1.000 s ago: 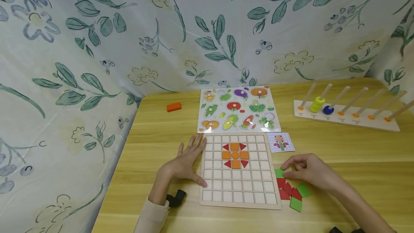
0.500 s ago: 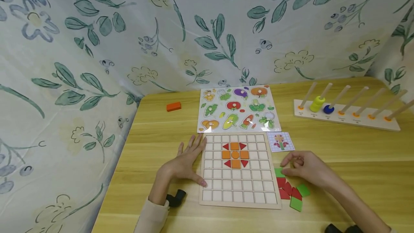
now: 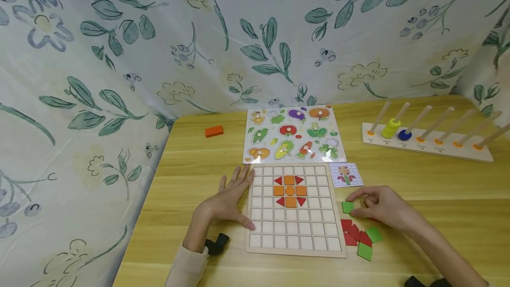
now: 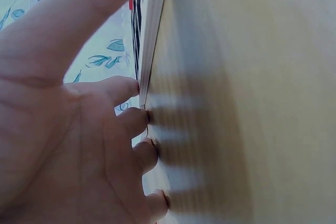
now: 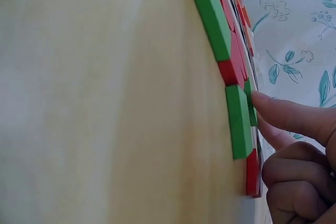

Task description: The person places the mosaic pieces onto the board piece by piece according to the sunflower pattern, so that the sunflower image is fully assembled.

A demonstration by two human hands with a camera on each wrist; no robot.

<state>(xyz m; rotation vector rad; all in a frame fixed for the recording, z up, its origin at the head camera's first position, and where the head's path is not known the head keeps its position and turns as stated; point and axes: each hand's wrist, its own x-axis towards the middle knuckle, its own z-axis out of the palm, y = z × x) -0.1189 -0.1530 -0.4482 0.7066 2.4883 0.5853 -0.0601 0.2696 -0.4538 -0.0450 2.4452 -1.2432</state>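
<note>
Two slips seemed possible: the thin green tile (image 3: 347, 207), lying just beyond the right edge of the grid board (image 3: 292, 228), could have skidded from a grip that looked slight, or the nearby red tiles (image 3: 350, 239) could have been nudged by the curled fingers. A bump to the board might also have set its orange squares (image 3: 290, 202) askew. The right hand (image 3: 380, 207) was narrowed to a pinch, thumb and forefinger on the tile. The left hand (image 3: 229, 199) was spread wide, touching the board's left edge; how firmly it pressed could not be told.
</note>
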